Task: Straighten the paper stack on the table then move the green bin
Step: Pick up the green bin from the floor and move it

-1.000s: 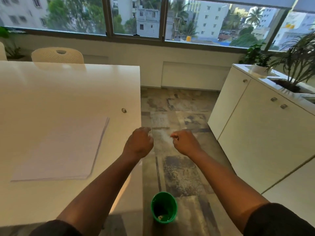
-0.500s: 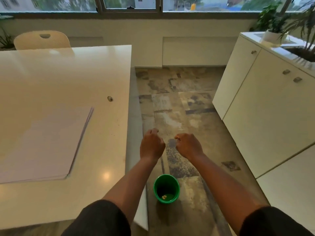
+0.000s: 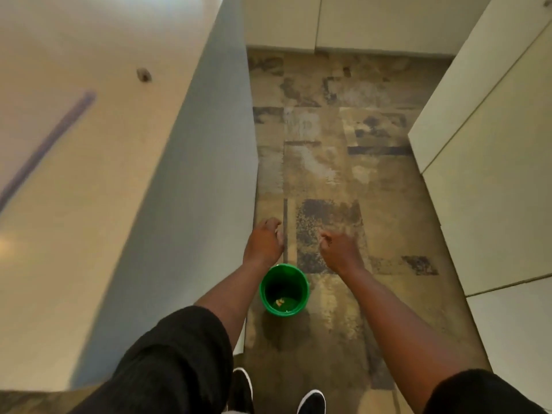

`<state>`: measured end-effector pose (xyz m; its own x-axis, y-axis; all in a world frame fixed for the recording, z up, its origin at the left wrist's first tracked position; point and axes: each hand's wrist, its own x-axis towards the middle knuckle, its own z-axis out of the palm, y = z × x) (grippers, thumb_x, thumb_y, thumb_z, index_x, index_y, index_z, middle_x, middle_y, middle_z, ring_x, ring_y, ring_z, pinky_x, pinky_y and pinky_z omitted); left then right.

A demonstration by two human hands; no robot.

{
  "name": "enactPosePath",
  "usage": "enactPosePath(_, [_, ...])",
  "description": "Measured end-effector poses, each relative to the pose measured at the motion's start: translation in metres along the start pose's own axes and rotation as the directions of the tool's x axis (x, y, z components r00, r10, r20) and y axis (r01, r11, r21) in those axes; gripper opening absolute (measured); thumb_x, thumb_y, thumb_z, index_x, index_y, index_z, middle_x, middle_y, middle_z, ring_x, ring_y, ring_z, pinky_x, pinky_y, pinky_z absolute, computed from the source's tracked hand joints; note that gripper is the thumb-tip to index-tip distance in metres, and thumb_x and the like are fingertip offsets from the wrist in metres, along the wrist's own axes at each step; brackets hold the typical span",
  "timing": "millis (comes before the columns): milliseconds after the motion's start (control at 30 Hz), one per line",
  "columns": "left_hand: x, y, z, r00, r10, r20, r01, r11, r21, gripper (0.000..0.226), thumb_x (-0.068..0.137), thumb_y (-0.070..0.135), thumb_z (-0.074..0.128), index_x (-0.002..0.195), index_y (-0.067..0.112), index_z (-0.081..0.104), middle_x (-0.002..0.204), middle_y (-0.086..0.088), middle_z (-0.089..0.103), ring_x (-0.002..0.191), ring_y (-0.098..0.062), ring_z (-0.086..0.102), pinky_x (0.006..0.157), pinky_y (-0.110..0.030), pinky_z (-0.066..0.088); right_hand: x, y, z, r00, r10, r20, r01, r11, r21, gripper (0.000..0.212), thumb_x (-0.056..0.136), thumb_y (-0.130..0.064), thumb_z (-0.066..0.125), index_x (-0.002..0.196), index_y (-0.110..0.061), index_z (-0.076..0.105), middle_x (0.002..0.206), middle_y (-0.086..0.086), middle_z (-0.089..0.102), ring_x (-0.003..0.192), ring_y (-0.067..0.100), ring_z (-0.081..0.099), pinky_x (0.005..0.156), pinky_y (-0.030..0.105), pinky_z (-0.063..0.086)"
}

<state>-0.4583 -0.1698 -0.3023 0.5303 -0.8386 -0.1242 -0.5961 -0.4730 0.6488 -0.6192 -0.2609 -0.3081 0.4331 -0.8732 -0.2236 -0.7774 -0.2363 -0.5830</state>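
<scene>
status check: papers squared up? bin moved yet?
Papers: only a blurred edge of the paper stack shows on the table, so I cannot tell if it is straightened. In hand: nothing; the left hand and right hand reach down above the green bin, fingers curled, touching nothing. Left: grip and move the bin, which stands on the floor by the table.
</scene>
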Motion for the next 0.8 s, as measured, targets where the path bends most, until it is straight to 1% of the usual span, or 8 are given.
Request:
enactPosePath(200, [0.028,-0.100,0.117,0.992,-0.129,0.003,0.129,0.992,0.001,0.022,0.096,0.013,0.048,0.113,0.013,0.063,0.106,-0.007,0.064,0.094,-0.023,0.061,0.084,-0.040,0.055,0.042,0.102,0.106,0.996,0.056,0.073,-0.052,0.997,-0.056,0.021,0.089,-0.014,0.048,0.090,-0.008,0.068,0.088,0.014,0.069,0.083,0.029,0.063,0.073,0.037,0.052])
enactPosePath(267, [0.033,-0.140,0.160,0.983,-0.180,0.034,0.180,0.984,0.005,0.025,0.098,0.014,0.047,0.117,0.013,0.062,0.109,-0.008,0.064,0.095,-0.021,0.061,0.086,-0.039,0.055,0.056,0.139,0.151,0.991,0.088,0.097,-0.082,0.994,-0.068,0.025,0.090,-0.014,0.048,0.105,-0.007,0.068,0.100,0.016,0.069,0.089,0.027,0.062,0.076,0.034,0.048])
enactPosePath(333, [0.037,-0.174,0.195,0.971,-0.225,0.081,0.224,0.974,0.022,0.031,0.099,0.014,0.044,0.126,0.013,0.058,0.117,-0.010,0.064,0.103,-0.024,0.061,0.091,-0.041,0.054,0.066,0.171,0.191,0.982,0.139,0.129,-0.130,0.989,-0.071,0.034,0.092,-0.015,0.048,0.122,-0.008,0.061,0.117,0.016,0.065,0.105,0.029,0.061,0.085,0.035,0.048])
enactPosePath(433, [0.044,-0.221,0.239,0.938,-0.307,0.161,0.301,0.952,0.059,0.039,0.096,0.011,0.045,0.133,0.013,0.053,0.128,-0.011,0.060,0.114,-0.029,0.059,0.095,-0.040,0.051,0.077,0.211,0.250,0.959,0.203,0.198,-0.189,0.978,-0.089,0.038,0.092,-0.014,0.049,0.128,-0.006,0.054,0.128,0.016,0.058,0.116,0.031,0.055,0.092,0.038,0.047])
enactPosePath(533, [0.054,-0.266,0.278,0.904,-0.373,0.210,0.364,0.928,0.083,0.025,0.089,0.008,0.054,0.113,0.012,0.060,0.112,-0.011,0.064,0.097,-0.027,0.062,0.086,-0.041,0.055,0.087,0.241,0.306,0.936,0.238,0.259,-0.221,0.971,-0.091,0.032,0.090,-0.013,0.052,0.121,-0.009,0.056,0.121,0.015,0.061,0.099,0.027,0.058,0.077,0.032,0.045])
enactPosePath(600, [0.059,-0.290,0.298,0.881,-0.414,0.227,0.405,0.910,0.089,0.023,0.089,0.009,0.056,0.112,0.011,0.058,0.109,-0.011,0.064,0.093,-0.025,0.061,0.078,-0.037,0.053,0.096,0.257,0.335,0.929,0.230,0.290,-0.218,0.973,-0.074,0.027,0.089,-0.012,0.055,0.117,-0.013,0.056,0.115,0.012,0.063,0.088,0.022,0.055,0.073,0.030,0.045])
enactPosePath(733, [0.065,-0.322,0.333,0.832,-0.486,0.267,0.482,0.872,0.087,0.033,0.091,0.009,0.055,0.124,0.009,0.054,0.115,-0.014,0.063,0.101,-0.029,0.061,0.078,-0.034,0.049,0.113,0.285,0.379,0.902,0.269,0.337,-0.262,0.963,-0.068,0.046,0.091,-0.017,0.057,0.134,-0.009,0.042,0.128,0.015,0.055,0.114,0.031,0.056,0.091,0.039,0.049])
enactPosePath(800, [0.066,-0.327,0.343,0.802,-0.523,0.288,0.522,0.849,0.085,0.038,0.092,0.008,0.054,0.129,0.006,0.050,0.117,-0.016,0.061,0.102,-0.029,0.061,0.077,-0.033,0.050,0.118,0.293,0.389,0.876,0.316,0.365,-0.307,0.948,-0.085,0.053,0.092,-0.019,0.057,0.138,-0.005,0.035,0.131,0.019,0.054,0.117,0.034,0.055,0.095,0.041,0.050])
